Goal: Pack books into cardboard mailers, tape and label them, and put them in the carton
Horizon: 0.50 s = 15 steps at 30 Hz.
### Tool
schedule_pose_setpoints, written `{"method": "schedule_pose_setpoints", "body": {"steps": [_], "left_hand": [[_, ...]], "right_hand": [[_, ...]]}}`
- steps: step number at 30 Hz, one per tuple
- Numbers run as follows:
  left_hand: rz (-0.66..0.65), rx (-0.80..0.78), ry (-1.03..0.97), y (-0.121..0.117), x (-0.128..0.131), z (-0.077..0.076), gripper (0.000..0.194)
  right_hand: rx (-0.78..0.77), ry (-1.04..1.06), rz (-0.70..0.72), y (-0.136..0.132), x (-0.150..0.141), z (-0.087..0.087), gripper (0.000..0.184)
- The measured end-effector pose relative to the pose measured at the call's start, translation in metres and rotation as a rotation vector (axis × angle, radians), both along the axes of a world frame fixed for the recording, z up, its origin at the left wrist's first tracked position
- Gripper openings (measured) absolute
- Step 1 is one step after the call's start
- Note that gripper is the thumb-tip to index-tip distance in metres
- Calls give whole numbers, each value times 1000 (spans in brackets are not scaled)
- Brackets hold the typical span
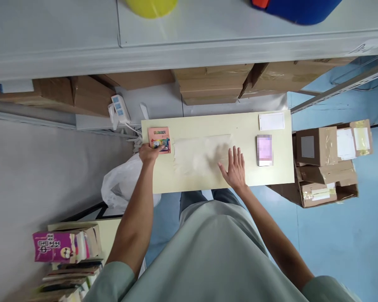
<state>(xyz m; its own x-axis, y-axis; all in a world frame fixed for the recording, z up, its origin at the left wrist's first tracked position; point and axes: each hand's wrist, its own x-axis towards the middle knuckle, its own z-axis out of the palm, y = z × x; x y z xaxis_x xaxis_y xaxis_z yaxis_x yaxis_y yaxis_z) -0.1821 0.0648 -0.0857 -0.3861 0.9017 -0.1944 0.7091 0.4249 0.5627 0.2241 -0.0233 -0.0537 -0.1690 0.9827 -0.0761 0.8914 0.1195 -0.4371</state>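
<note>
My left hand [148, 152] grips the lower edge of a small pink card pack [159, 139] with colourful print, at the left end of a pale yellow table [271, 176]. My right hand [235, 167] lies flat with fingers spread on the right end of a translucent plastic bag [198, 154] that lies in the middle of the table. A pink and white booklet [264, 149] lies to the right of that hand. A white label sheet [271, 121] sits at the far right corner.
Cardboard boxes [327, 161] stand right of the table and several more [214, 84] under a grey shelf behind it. A white power strip [119, 108] and a white plastic bag [122, 182] are at the left. Books [63, 247] are stacked at lower left.
</note>
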Motion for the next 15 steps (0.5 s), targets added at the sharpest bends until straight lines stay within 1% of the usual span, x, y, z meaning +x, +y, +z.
{"method": "schedule_pose_setpoints", "body": {"steps": [3, 4, 5, 7, 9, 10, 11, 12, 13, 15], "left_hand": [[176, -108, 73, 7, 4, 17, 36], [201, -106, 89, 9, 8, 25, 32], [208, -87, 101, 11, 14, 35, 30], [180, -16, 103, 10, 31, 55, 30], [115, 67, 45, 3, 56, 73, 33], [96, 101, -22, -2, 72, 81, 34], [80, 91, -143, -8, 89, 86, 35], [63, 47, -315, -15, 108, 90, 37], [34, -9, -495, -22, 126, 91, 41], [-11, -74, -735, -38, 160, 86, 47]], "right_hand": [[-16, 68, -1, -5, -13, 10, 79], [-24, 100, 2, -5, -18, 14, 75], [-35, 137, 8, -6, -22, 19, 71], [-74, 231, 18, -5, -30, 29, 64], [-133, 352, -6, -3, -34, 36, 59], [-169, 419, -42, -1, -35, 39, 59], [-207, 484, -91, 1, -34, 40, 60], [-241, 544, -147, 2, -32, 40, 62], [-270, 597, -204, 4, -29, 39, 64], [-302, 682, -287, 6, -21, 34, 64]]}}
